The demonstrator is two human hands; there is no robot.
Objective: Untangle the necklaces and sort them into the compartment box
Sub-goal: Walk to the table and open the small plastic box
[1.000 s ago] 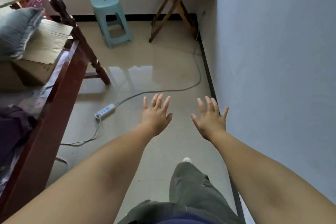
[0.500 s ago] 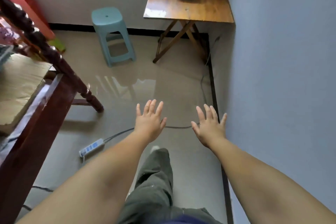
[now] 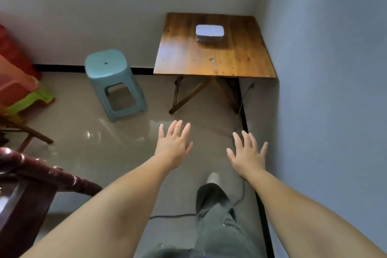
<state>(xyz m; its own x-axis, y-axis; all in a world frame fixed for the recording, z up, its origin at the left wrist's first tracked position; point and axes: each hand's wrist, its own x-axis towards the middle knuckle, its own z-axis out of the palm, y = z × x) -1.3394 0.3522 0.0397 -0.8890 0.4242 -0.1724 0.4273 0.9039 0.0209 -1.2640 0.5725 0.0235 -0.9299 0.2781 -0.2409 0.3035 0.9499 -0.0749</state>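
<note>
A closed white box [image 3: 210, 32] with rounded corners sits on a small wooden folding table [image 3: 188, 58] in the far right corner of the room. A tiny pale thing, too small to name, lies on the tabletop near its front. No necklaces are in sight. My left hand [image 3: 173, 144] and my right hand [image 3: 248, 154] are stretched out in front of me over the floor, palms down, fingers spread, holding nothing. Both hands are well short of the table.
A teal plastic stool [image 3: 114, 81] stands left of the table. Dark red wooden furniture [image 3: 41, 176] juts in at the lower left, with red and green plastic items [image 3: 18, 90] behind it. A cable [image 3: 240, 192] runs along the floor by the right wall [image 3: 335, 111]. My trouser leg and shoe [image 3: 213, 199] are below.
The view has moved forward and lifted: the table and box are nearer and fully in sight, the power strip has dropped out of view. Both hands stay outstretched and spread.
</note>
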